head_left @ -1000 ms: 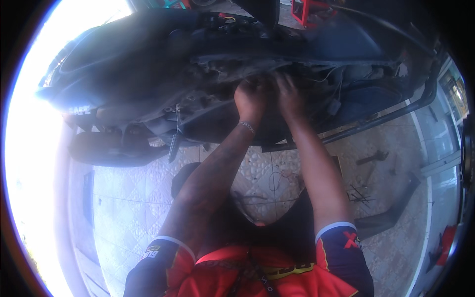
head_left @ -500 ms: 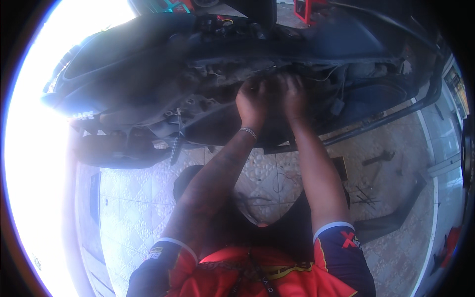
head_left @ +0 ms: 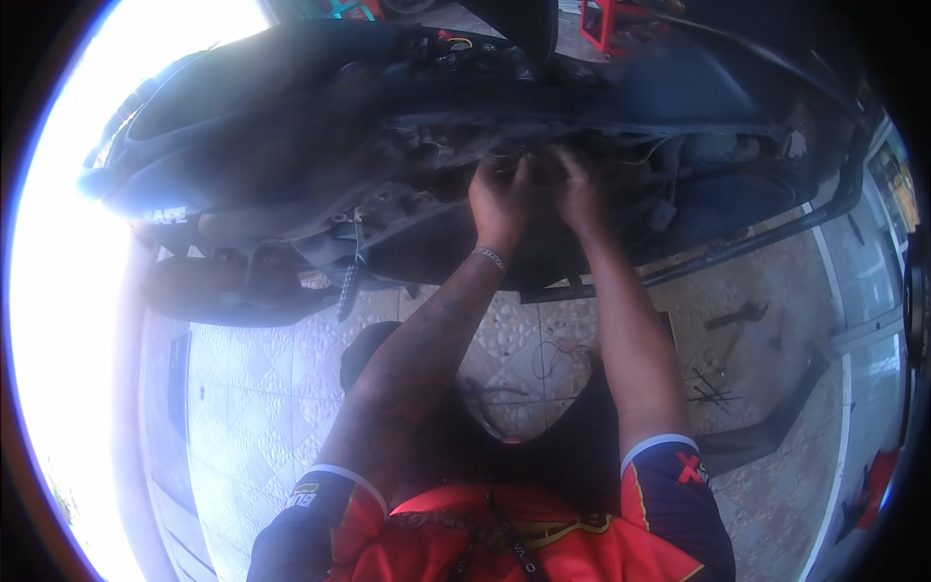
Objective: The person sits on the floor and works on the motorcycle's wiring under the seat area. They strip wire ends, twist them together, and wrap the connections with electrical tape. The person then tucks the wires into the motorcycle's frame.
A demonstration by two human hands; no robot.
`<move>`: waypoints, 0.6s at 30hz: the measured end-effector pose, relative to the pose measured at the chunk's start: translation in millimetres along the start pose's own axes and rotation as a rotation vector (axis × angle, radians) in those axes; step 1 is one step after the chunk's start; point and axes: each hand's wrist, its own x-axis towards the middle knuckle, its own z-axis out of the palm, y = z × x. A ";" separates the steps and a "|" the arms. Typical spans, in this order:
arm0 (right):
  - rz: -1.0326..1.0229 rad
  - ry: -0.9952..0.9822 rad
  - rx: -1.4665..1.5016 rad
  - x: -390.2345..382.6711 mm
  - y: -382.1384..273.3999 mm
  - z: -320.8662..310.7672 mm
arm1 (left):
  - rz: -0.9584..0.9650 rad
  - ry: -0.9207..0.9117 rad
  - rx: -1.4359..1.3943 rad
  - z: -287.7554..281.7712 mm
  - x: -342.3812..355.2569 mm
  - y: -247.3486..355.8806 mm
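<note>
In front of me stands a dark motor scooter (head_left: 388,92) with its lower side laid open, showing dusty inner parts and wiring. Both my hands reach into that opening, close together. My left hand (head_left: 498,202), with a bracelet at its wrist, has its fingers curled and the thumb pointing up; whatever it grips is lost in shadow. Just to the right, my right hand (head_left: 580,194) is closed with bent fingers, the tips hidden among the dark parts. A thin cable runs to a small connector (head_left: 663,215) hanging right of that hand.
A spring shock absorber (head_left: 350,286) sticks down at the scooter's left. On the tiled floor (head_left: 252,388) lie a hammer-shaped tool (head_left: 737,316), several thin dark rods (head_left: 713,390) and a loop of wire (head_left: 546,361). A red stand (head_left: 603,27) is behind the scooter.
My right hand has shifted slightly, its fingers now bent further inward toward the left hand. The left hand stays in nearly the same place; the view has moved a little.
</note>
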 end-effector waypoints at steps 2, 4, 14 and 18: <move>0.054 -0.058 0.059 -2.9 4.2 -1.0 | 0.008 0.000 0.045 -2.6 -1.1 5.4; 0.140 -0.057 0.044 -5.6 6.0 -3.6 | 0.013 0.001 0.100 -4.7 -3.1 10.7; -0.075 -0.083 -0.095 -2.4 12.1 -17.1 | 0.058 -0.026 0.123 -3.3 -6.4 15.0; 0.030 -0.179 -0.034 -3.8 14.5 -18.1 | 0.079 -0.039 0.137 -4.1 -7.1 13.8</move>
